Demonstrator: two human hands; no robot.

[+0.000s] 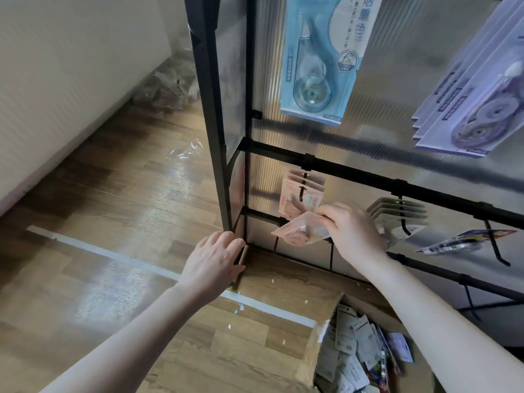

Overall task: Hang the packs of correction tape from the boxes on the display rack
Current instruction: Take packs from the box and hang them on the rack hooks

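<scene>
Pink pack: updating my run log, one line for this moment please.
right hand holds pink pack | near pink-pack hook | left hand on rack post

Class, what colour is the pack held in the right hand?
Pale pink, seen in the head view: the pack pinched by the right hand.

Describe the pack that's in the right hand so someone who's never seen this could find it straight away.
Start at the black display rack and follow its lower crossbar to the leftmost hook, where pink packs hang. Just below them, the right hand pinches one more pink pack. Unlike its neighbours it is off the hook and lies tilted nearly flat.
</scene>
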